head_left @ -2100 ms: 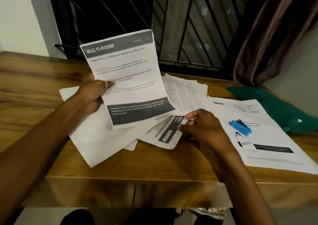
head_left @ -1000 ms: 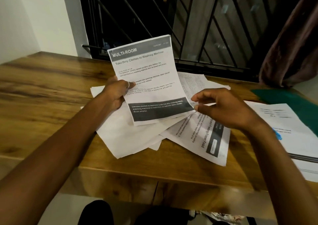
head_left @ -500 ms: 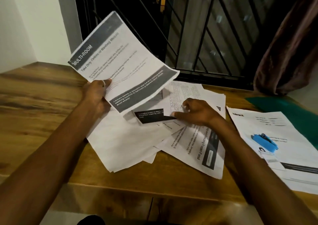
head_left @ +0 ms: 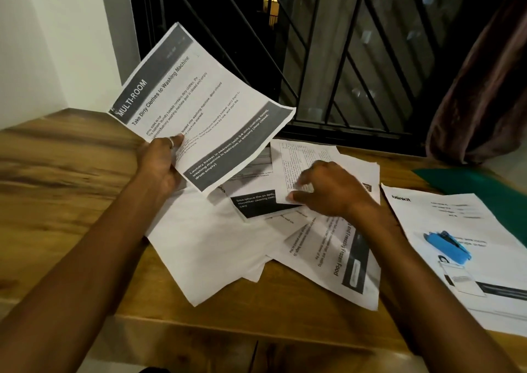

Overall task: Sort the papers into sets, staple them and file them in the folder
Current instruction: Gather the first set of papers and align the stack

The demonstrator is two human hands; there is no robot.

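White sheets lie in a loose fan on the wooden counter (head_left: 57,190), centre of view, between the two forearms.

Left hand (head_left: 159,161): clamped on the "MULTI-ROOM" sheet (head_left: 199,101), thumb on the printed face, fingers behind. Sheet is held up off the pile, tilted, long axis running from near-right to far-left. Its lower edge hangs above the pile, not touching as far as can be seen.

Right hand (head_left: 330,190): down on the pile, fingers curled, thumb and forefinger pinching the near corner of a dense-text sheet (head_left: 296,161). Image is blurred here; whether the corner is actually lifted cannot be told.

Key relation: the dense-text sheet lies directly under and just beyond the right hand, to the right of the raised sheet. A dark-banner "Smartphone" sheet (head_left: 256,201) sits just left of that pinch, partly under it, roughly midway between both hands. A "Frozen Food" sheet (head_left: 336,255) lies nearer the body, under the right wrist, long axis pointing away from the person.

Judgement: sorting stage, no set complete yet. Right hand is the nearer one for any next pick from the pile; left is occupied.

Blue stapler (head_left: 447,247) rests on a separate "blinkit" sheet (head_left: 445,221), well right of the pile, right-hand side. Green folder (head_left: 467,184) lies at far right, partly under that sheet.
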